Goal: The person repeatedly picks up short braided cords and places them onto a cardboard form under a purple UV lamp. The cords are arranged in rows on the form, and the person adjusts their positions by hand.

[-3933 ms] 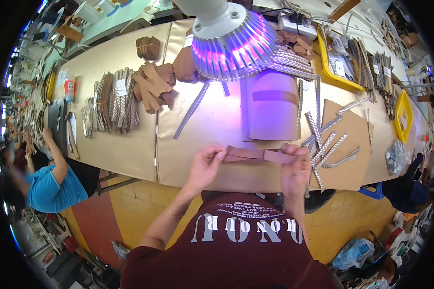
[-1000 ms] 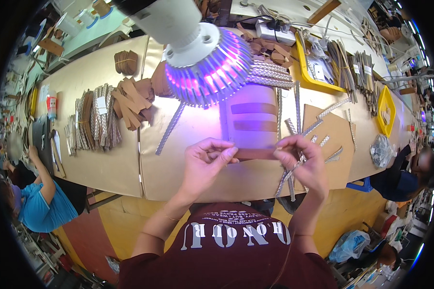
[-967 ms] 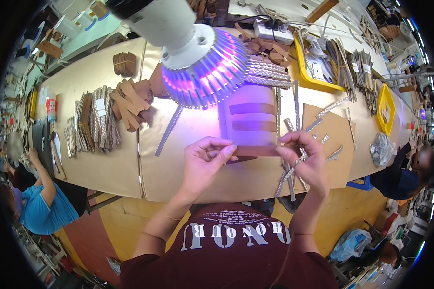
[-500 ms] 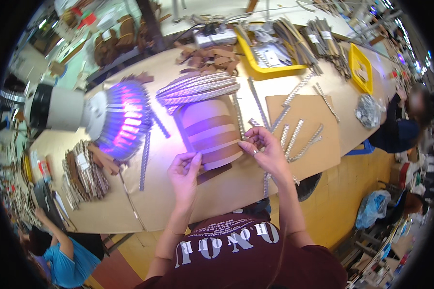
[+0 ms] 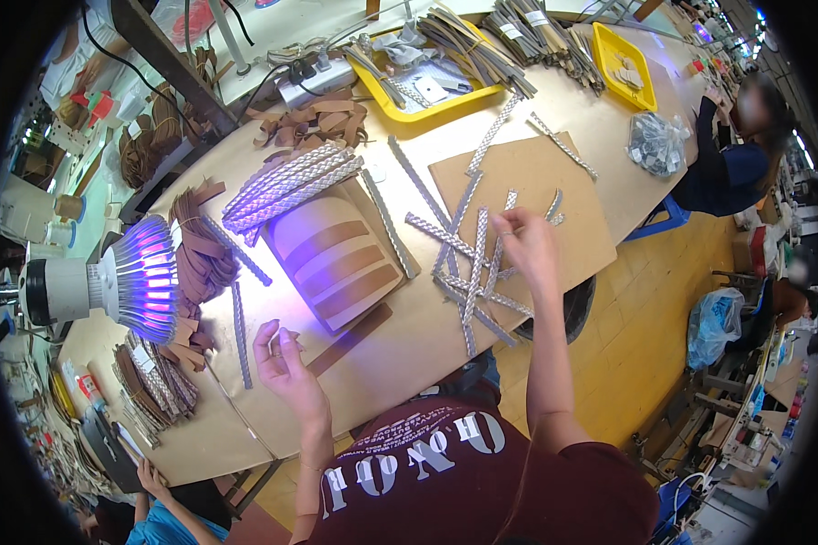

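Note:
Above the table's front part, my left hand is open and empty, its fingers loosely curled and apart. It is beside a pale panel banded with several brown strips. One loose brown strip lies along the panel's near edge. To the right, my right hand reaches over silver-white braided strips that lie crossed on a brown board. Its fingers are drawn together among the strips; what they hold, if anything, is hidden. A bundle of braided strips rests at the panel's far end.
A lamp shines purple at the left. Brown scraps, a yellow tray and a smaller yellow tray line the back. A clear bag is at the right. Co-workers sit at the right and lower left.
My view has shifted. My right hand has left the panel's edge and moved right to the braided strips. My left hand has let go of the panel and drawn back toward the left.

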Available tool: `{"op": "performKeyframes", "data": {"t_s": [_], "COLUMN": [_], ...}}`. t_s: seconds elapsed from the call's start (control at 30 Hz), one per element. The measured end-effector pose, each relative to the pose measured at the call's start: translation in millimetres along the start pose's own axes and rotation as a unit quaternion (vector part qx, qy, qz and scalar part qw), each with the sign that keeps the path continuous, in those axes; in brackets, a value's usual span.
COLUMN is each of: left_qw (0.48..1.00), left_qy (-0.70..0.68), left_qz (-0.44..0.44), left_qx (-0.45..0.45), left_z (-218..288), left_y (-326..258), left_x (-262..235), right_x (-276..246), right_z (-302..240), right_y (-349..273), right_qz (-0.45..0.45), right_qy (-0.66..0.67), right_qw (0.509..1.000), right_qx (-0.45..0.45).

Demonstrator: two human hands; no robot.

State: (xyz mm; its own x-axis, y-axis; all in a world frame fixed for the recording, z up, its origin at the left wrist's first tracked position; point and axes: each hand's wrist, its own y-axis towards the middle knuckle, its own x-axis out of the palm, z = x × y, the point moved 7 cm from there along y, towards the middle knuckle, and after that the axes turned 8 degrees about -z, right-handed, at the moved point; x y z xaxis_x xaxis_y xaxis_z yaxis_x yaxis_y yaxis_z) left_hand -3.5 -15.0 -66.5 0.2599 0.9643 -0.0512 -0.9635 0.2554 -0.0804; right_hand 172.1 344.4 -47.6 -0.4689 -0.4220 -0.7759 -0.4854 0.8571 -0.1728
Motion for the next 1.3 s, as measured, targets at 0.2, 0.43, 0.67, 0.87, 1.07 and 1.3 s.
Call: {"op": "performKeyframes", "data": {"t_s": [0.2,0.43,0.67,0.87,1.07,1.3], "left_qw": [0.997,0.989,0.93,0.891,0.875,0.842], "left_qy": [-0.003,-0.022,0.071,0.048,0.038,0.031], "left_qz": [-0.003,-0.131,-0.339,-0.451,-0.482,-0.532], "left_qx": [0.081,0.07,0.124,0.036,0.022,0.08], "left_z": [31,54,86,77,46,57], "left_y": [-7,-13,-5,-26,-43,-36], "left_x": [0,26,80,105,135,141], "right_x": [23,-11,5,-2,-25,-32], "right_z": [-13,-31,-110,-141,-153,-203], "right_y": [1,-8,-21,-45,-45,-40], "right_qz": [-0.059,-0.048,-0.124,-0.142,-0.077,-0.123], "right_qy": [-0.061,0.206,0.33,0.363,0.384,0.365], "right_qw": [0.995,0.977,0.932,0.914,0.907,0.878], "right_qx": [0.045,0.036,-0.081,-0.114,-0.154,-0.283]}}
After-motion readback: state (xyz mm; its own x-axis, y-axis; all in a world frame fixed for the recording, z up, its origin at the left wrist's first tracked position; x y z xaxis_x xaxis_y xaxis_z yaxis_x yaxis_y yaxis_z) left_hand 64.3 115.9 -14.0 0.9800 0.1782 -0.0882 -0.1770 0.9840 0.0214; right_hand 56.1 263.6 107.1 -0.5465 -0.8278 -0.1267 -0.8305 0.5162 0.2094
